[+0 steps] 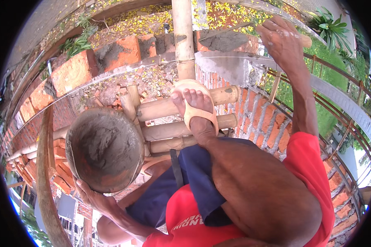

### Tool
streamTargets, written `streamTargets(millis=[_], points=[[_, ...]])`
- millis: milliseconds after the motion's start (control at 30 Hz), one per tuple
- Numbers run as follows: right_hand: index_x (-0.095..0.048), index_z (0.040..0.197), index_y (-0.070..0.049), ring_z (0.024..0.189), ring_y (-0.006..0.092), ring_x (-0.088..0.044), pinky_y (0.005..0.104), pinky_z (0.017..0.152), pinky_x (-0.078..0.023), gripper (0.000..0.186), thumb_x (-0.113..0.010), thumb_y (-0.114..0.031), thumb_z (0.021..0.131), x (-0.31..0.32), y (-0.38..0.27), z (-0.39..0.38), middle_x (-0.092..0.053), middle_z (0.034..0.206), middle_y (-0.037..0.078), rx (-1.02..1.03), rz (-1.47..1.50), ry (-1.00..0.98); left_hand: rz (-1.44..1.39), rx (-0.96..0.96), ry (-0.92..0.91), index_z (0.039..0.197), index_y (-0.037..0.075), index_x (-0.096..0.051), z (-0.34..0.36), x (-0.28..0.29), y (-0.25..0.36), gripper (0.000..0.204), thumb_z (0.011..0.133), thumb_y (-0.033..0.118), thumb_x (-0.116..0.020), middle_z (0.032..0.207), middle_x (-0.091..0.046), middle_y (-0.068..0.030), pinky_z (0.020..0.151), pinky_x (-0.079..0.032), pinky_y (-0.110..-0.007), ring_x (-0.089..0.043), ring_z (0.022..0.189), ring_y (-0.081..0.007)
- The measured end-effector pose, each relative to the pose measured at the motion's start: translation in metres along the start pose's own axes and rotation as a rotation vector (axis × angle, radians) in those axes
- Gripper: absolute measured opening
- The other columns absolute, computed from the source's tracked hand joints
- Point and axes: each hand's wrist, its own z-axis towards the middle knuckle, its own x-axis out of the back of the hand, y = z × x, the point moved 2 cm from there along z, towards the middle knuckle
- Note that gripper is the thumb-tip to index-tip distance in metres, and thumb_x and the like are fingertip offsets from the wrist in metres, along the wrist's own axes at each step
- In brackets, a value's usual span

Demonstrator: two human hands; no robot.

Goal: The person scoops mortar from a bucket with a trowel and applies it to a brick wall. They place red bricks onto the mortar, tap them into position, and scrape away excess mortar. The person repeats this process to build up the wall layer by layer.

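My right hand is closed around the wooden handle of a trowel, out at the far right over the brick wall. The blade reaches left from the fist, partly hidden by a patch of wet grey mortar along the wall top. At the lower left, my left hand grips the near rim of a round bowl. Grey mortar lines the inside of this bowl, which tilts toward me. A row of orange bricks runs along the wall left of the trowel, some smeared with mortar.
A taut string line crosses in front of the bricks. An upright bamboo pole rises at the wall. My sandalled foot rests on bamboo scaffold poles. A wooden post stands left of the bowl; stacked bricks lie below.
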Motion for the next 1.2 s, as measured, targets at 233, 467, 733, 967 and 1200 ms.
streamTargets(millis=[233,467,733,967,1200], points=[[-0.074,0.118,-0.02,0.113,0.024,-0.069,0.0417,0.096,-0.055,0.022,-0.066,-0.021,0.097,0.021,0.011,-0.013,-0.075,0.114,0.001,-0.079,-0.037,0.16,0.02,-0.012,0.056,0.148,-0.002,-0.055,-0.01,-0.015,0.017,0.053,0.114,0.038,-0.044,0.136,-0.065,-0.0157,0.105,-0.052,-0.038,-0.064,0.121,-0.023],[-0.076,0.099,-0.004,0.083,0.027,-0.072,0.0437,0.074,-0.057,0.023,-0.076,-0.025,0.09,0.106,-0.082,-0.012,-0.073,0.094,0.01,0.153,0.642,0.333,-0.242,0.008,0.01,0.151,-0.005,-0.049,-0.005,-0.008,0.005,0.047,0.114,0.025,-0.047,0.137,-0.065,-0.0152,0.106,-0.052,-0.035,-0.064,0.121,-0.0209],[-0.073,0.09,-0.007,0.085,0.0211,-0.065,0.0342,0.074,-0.052,0.015,-0.071,-0.018,0.08,0.133,-0.271,0.036,-0.068,0.087,0.007,0.601,0.298,0.331,-0.345,-0.075,-0.087,0.149,-0.007,-0.052,-0.006,-0.013,0.002,0.046,0.115,0.024,-0.046,0.134,-0.068,-0.0148,0.105,-0.052,-0.034,-0.065,0.12,-0.019],[-0.078,0.077,-0.007,0.08,0.0256,-0.076,0.0393,0.065,-0.058,0.008,-0.071,-0.011,0.081,0.146,-0.299,0.048,-0.074,0.078,0.012,0.791,0.735,0.085,-0.311,-0.08,-0.064,0.148,-0.007,-0.052,-0.007,-0.011,0.003,0.047,0.115,0.026,-0.044,0.134,-0.068,-0.014,0.104,-0.052,-0.032,-0.064,0.119,-0.0165],[-0.077,0.082,0.0,0.081,0.036,-0.076,0.0474,0.07,-0.059,0.016,-0.066,-0.011,0.087,0.138,-0.328,0.03,-0.074,0.084,0.022,0.805,0.955,-0.251,-0.328,-0.058,-0.049,0.149,-0.007,-0.051,-0.006,-0.012,0.003,0.047,0.115,0.025,-0.045,0.136,-0.066,-0.0142,0.106,-0.051,-0.033,-0.063,0.121,-0.0176]])
